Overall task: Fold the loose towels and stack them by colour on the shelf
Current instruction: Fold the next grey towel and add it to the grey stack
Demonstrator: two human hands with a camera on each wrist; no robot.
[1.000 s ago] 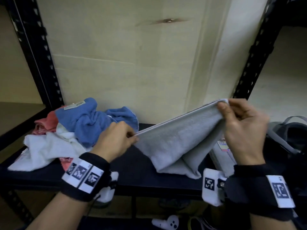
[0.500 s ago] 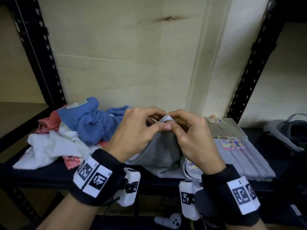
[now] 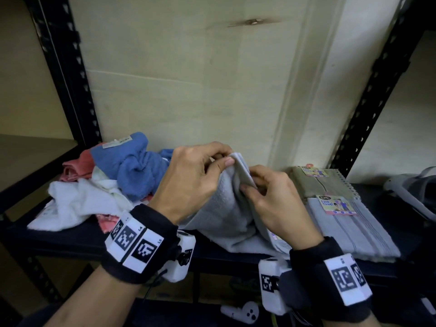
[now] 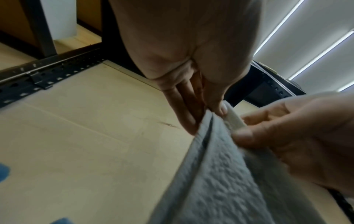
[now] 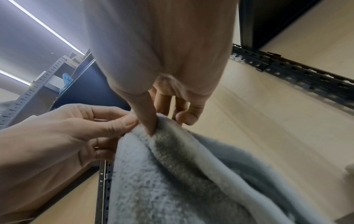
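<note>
Both yr hands (image 3: 188,178) (image 3: 271,199) pinched the soft grey terry towel (image 3: 226,208) corners together; a loose grip w/ either risked layers slipping, skewing the fold.

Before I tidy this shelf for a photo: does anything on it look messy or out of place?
Yes. At the shelf's left end, blue, white and pink towels lie crumpled in a heap, unlike the flat folded towels at right. A white controller lies on the floor below.

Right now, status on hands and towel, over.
Left hand and right hand both pinch grey towel corners together. Towel doubled, hanging to shelf. Nothing in the way.
</note>
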